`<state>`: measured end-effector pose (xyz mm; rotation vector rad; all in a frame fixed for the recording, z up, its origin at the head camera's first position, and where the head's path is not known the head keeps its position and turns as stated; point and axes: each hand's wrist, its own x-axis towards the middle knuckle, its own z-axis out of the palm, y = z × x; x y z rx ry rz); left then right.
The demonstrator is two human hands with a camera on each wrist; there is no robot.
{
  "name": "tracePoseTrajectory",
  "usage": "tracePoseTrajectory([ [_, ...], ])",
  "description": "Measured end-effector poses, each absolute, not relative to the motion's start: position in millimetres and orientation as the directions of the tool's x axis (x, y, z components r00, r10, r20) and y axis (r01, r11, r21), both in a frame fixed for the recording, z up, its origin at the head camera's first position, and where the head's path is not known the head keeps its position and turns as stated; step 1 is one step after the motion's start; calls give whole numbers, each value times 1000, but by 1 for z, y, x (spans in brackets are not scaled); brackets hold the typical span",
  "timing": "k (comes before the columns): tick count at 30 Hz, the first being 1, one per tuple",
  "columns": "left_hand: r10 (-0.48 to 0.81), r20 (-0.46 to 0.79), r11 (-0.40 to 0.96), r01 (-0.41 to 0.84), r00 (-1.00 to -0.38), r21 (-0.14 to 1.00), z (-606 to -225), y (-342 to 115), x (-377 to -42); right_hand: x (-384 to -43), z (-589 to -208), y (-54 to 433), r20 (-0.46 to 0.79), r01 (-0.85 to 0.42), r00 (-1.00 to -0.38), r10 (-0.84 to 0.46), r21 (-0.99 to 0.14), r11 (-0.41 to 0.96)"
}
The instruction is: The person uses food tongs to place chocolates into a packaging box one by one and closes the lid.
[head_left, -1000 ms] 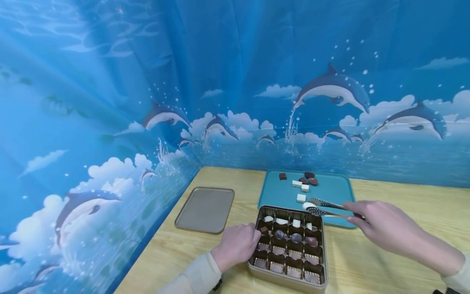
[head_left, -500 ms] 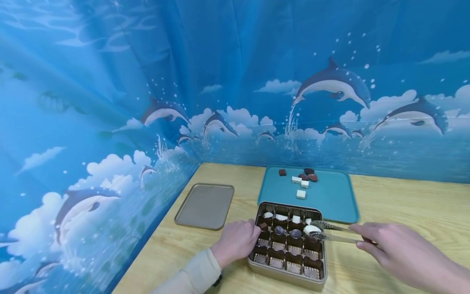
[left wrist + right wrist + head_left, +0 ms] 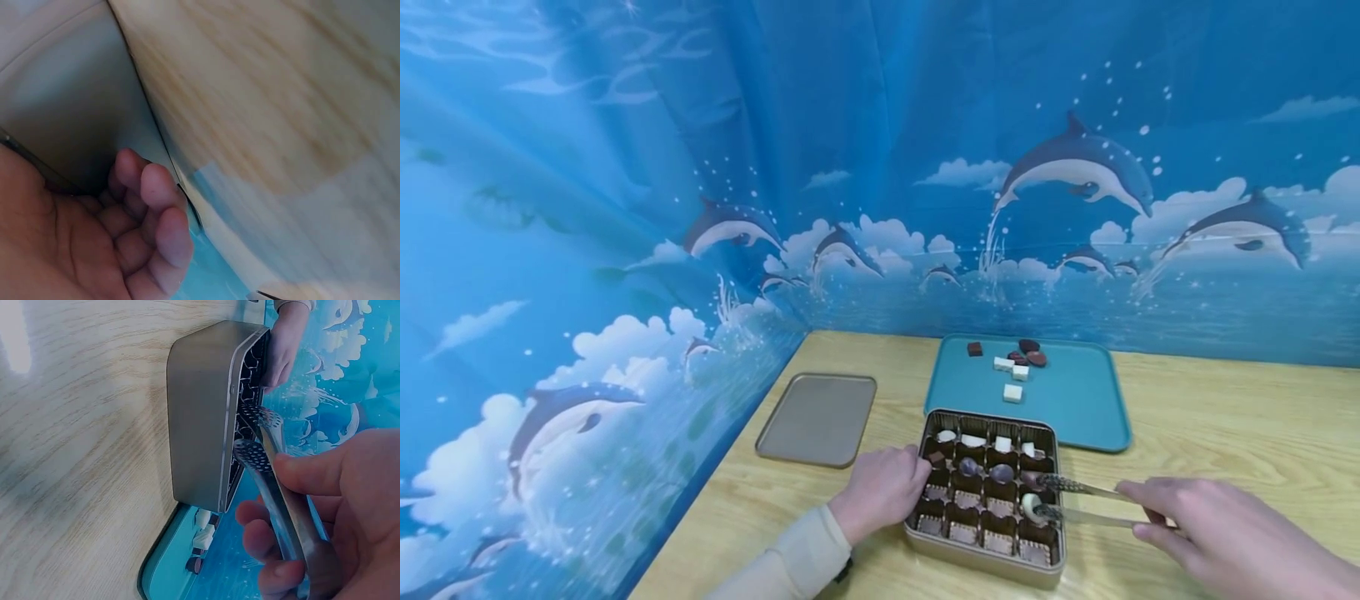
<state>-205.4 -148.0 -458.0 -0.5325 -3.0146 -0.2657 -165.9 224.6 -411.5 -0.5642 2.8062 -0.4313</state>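
Note:
A chocolate tin (image 3: 985, 562) with a brown divided insert stands at the front of the table. My left hand (image 3: 883, 492) grips its left rim; in the left wrist view its bent fingers (image 3: 165, 187) lie by the tin's side wall. My right hand (image 3: 1202, 521) holds metal tongs (image 3: 1090, 489) with perforated tips, reaching over the tin's right side. The tongs' tips stand apart. A round white chocolate (image 3: 1032, 507) sits in the right-hand compartment of the third row, at the lower tip. White pieces fill the back row; dark and purplish ones are in the second.
Behind the tin lies a teal tray (image 3: 1082, 400) with white square chocolates (image 3: 1012, 392), a dark square (image 3: 974, 349) and several oval brown ones (image 3: 1036, 358). The tin's flat lid (image 3: 817, 419) lies at left. A dolphin-print curtain (image 3: 880, 275) borders the table.
The tongs have carried the round white chocolate from above the tray's front edge into the tin's third row, then spread apart. The left hand has kept its place on the rim.

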Motion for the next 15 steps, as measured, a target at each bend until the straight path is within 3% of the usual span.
tracePoseTrajectory([
  [6,334,93,924,345,-938,165,-458,-148,-205,-166,-406,222,-138,-355,-897,-421,-342,870],
  [15,332,94,923,344,-939,172,-458,-148,-204,-177,-396,218,134,-463,-886,-444,-325,824],
])
